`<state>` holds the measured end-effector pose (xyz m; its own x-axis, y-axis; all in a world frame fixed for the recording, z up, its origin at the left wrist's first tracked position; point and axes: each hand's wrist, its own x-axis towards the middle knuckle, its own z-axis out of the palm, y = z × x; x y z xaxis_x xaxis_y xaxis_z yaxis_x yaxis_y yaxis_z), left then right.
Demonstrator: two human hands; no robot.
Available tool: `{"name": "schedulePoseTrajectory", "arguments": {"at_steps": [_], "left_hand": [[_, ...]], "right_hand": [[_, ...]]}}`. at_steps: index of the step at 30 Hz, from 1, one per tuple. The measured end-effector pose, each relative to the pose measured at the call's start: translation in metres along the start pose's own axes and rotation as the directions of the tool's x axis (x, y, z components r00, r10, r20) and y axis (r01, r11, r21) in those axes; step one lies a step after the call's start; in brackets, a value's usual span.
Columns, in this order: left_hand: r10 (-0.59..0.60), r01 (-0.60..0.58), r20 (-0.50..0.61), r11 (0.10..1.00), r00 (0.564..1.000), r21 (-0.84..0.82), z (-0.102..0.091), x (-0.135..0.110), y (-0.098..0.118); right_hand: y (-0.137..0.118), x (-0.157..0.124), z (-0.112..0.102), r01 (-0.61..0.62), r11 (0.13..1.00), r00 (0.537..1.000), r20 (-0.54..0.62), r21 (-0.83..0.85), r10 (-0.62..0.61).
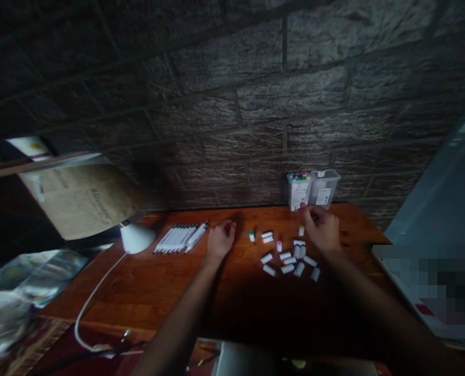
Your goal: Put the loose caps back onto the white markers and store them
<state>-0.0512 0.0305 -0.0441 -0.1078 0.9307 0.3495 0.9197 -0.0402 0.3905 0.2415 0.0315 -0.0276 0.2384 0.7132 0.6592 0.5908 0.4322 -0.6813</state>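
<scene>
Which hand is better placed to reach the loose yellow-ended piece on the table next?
Probably the right hand: it is close beside that yellow-ended piece, whereas the left hand is farther off, nearer the row of markers.

Pens point(176, 238) left of cylinders point(288, 269), tubs point(323, 197) behind, all on the desk point(118, 292).

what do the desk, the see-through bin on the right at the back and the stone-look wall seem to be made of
Desk: probably wood, perhaps varnished; reddish-brown with streaky grain.
See-through bin: likely plastic, smooth; thin and translucent.
Wall: stone or brick by its rough, jointed blocks, matte, though textured panels could look alike.
</scene>
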Motion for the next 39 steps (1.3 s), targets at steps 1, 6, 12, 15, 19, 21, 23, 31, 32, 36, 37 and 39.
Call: {"name": "schedulePoseTrajectory", "arguments": {"at_steps": [1, 6, 12, 15, 19, 21, 23, 31, 32, 36, 37, 39], "left_hand": [[-0.028, 0.028, 0.001, 0.998, 1.000, 0.050, -0.001, 0.000, -0.002], [-0.228, 0.226, -0.024, 0.936, 0.973, 0.269, -0.011, 0.001, -0.016], [-0.314, 0.304, -0.040, 0.870, 0.949, 0.388, -0.022, 0.002, -0.022], [-0.344, 0.314, -0.008, 0.850, 0.939, 0.423, -0.026, 0.004, -0.028], [-0.371, 0.313, 0.040, 0.833, 0.928, 0.456, -0.029, 0.008, -0.035], [-0.383, 0.313, 0.060, 0.827, 0.922, 0.467, -0.029, 0.008, -0.035], [-0.398, 0.315, 0.081, 0.821, 0.914, 0.476, -0.031, 0.008, -0.033], [-0.442, 0.324, 0.131, 0.800, 0.887, 0.506, -0.039, 0.006, -0.029], [-0.442, 0.321, 0.133, 0.798, 0.887, 0.510, -0.039, 0.006, -0.029], [-0.444, 0.313, 0.141, 0.791, 0.885, 0.526, -0.040, 0.005, -0.028], [-0.447, 0.312, 0.145, 0.789, 0.883, 0.529, -0.040, 0.005, -0.028], [-0.453, 0.312, 0.153, 0.786, 0.878, 0.534, -0.040, 0.004, -0.028]], "right_hand": [[0.000, 0.000, 0.000, 0.004, 1.000, 1.000, -0.003, -0.005, -0.004], [0.000, 0.000, 0.000, -0.003, 1.000, 1.000, -0.008, -0.027, 0.002], [-0.003, -0.001, -0.001, -0.021, 1.000, 1.000, -0.001, -0.015, 0.021], [-0.001, 0.000, -0.002, -0.036, 0.999, 0.999, -0.001, -0.020, 0.036], [0.002, 0.001, -0.002, -0.044, 0.999, 0.999, -0.009, -0.011, 0.044], [0.002, 0.001, -0.001, -0.046, 0.999, 0.999, -0.003, -0.014, 0.046], [0.002, 0.001, -0.001, -0.042, 0.999, 0.999, -0.004, -0.022, 0.042], [0.002, 0.000, -0.001, -0.054, 0.999, 0.998, 0.014, -0.008, 0.054], [0.002, 0.000, -0.001, -0.057, 0.998, 0.998, 0.012, -0.005, 0.057], [0.001, 0.000, -0.001, -0.067, 0.998, 0.998, 0.000, -0.005, 0.067], [0.001, 0.001, -0.001, -0.069, 0.998, 0.998, 0.002, -0.007, 0.069], [0.000, 0.001, -0.002, -0.070, 0.997, 0.997, 0.015, -0.012, 0.070]]}}
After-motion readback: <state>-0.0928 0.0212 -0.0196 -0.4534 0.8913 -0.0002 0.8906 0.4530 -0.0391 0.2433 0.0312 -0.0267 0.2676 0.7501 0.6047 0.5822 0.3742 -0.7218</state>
